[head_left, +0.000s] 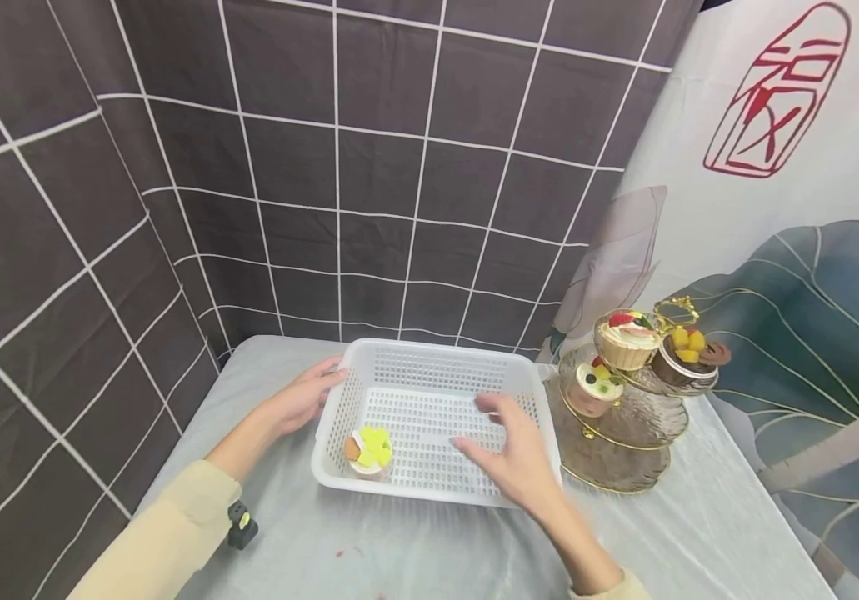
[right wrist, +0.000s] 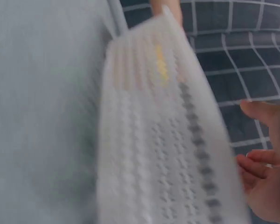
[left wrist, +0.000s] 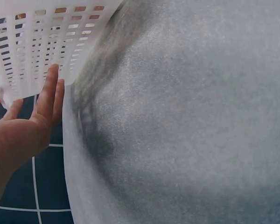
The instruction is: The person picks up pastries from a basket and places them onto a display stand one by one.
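Note:
A white perforated plastic basket (head_left: 436,492) stands on the cloth-covered table. Inside, near its front left corner, sits a cupcake (head_left: 372,452) with bright yellow topping. My left hand (head_left: 307,394) is at the basket's left rim; the left wrist view shows its fingers (left wrist: 47,95) extended along the outer wall. Over the basket's right half is my right hand (head_left: 515,450), thumb and fingers spread apart with nothing between them. The right wrist view shows that hand (right wrist: 268,172) above the basket's long front wall (right wrist: 154,140), which is blurred.
Right of the basket stands a tiered glass stand (head_left: 616,462) with gold edges. Its top tier bears a strawberry cupcake (head_left: 629,343) and a chocolate one with yellow fruit (head_left: 687,358); a fruit-topped cup (head_left: 594,390) sits lower. A small black object (head_left: 242,527) lies beside the left sleeve.

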`<state>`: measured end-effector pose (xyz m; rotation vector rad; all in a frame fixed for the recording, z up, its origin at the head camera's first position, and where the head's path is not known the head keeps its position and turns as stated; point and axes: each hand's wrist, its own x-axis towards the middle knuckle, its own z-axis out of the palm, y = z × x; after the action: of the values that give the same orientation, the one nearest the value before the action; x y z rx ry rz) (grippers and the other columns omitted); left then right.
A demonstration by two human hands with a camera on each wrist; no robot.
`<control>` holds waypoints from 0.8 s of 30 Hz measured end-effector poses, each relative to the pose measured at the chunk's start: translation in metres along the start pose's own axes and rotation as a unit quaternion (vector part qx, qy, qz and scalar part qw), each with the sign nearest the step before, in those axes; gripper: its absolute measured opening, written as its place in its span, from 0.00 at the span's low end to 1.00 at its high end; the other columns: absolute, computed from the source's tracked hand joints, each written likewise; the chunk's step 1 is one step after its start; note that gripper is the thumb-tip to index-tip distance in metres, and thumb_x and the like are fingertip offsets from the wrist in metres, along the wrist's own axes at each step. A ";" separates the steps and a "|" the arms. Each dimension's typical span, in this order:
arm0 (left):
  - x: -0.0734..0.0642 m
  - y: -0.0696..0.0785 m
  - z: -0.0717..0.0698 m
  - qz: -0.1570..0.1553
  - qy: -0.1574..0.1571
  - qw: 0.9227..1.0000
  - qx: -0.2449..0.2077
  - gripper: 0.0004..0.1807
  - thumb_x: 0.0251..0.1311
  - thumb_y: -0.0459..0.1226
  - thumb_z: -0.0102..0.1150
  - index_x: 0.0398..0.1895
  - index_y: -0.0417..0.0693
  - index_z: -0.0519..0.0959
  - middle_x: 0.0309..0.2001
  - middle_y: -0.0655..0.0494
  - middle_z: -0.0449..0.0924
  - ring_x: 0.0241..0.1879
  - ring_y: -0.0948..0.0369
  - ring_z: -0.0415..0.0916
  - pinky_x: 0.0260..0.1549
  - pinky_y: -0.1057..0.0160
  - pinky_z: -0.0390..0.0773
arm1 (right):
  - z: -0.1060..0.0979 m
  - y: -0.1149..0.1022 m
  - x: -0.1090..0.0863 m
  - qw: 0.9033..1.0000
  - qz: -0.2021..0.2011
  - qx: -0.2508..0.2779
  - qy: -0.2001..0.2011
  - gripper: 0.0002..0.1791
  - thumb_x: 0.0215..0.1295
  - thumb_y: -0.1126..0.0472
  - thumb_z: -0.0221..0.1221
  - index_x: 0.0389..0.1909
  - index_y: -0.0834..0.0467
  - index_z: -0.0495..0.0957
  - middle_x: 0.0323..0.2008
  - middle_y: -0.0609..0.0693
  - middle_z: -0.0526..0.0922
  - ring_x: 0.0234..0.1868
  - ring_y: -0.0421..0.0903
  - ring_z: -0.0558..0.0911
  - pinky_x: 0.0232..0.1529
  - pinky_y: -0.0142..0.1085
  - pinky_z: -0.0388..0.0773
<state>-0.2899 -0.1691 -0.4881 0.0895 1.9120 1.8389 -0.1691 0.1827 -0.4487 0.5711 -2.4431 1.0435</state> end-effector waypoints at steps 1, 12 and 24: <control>0.000 0.001 0.000 0.000 0.000 1.000 0.002 0.36 0.85 0.49 0.42 0.87 0.50 0.47 0.78 0.35 0.63 0.74 0.37 0.67 0.65 0.40 0.78 | 0.009 -0.003 0.002 1.000 0.007 0.019 -0.021 0.35 0.55 0.56 0.80 0.61 0.64 0.78 0.55 0.59 0.85 0.56 0.54 0.84 0.58 0.54 0.85; 0.000 0.001 -0.005 0.003 0.006 1.000 0.010 0.36 0.84 0.50 0.43 0.87 0.50 0.49 0.77 0.36 0.63 0.74 0.37 0.67 0.65 0.39 0.78 | 0.068 -0.031 0.029 0.969 0.009 0.030 -0.246 0.43 0.59 0.46 0.77 0.70 0.63 0.73 0.64 0.57 0.81 0.62 0.56 0.82 0.63 0.51 0.82; -0.002 0.001 0.001 0.007 0.007 1.000 0.004 0.34 0.85 0.49 0.43 0.86 0.49 0.50 0.77 0.34 0.64 0.73 0.37 0.69 0.64 0.40 0.79 | 0.105 -0.042 0.050 0.932 -0.001 -0.058 -0.357 0.40 0.56 0.52 0.79 0.66 0.63 0.76 0.51 0.49 0.82 0.44 0.38 0.79 0.48 0.29 0.80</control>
<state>-0.2879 -0.1689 -0.4862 0.0930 1.9325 1.8472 -0.2115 0.0675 -0.4651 1.0608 -3.0876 0.7608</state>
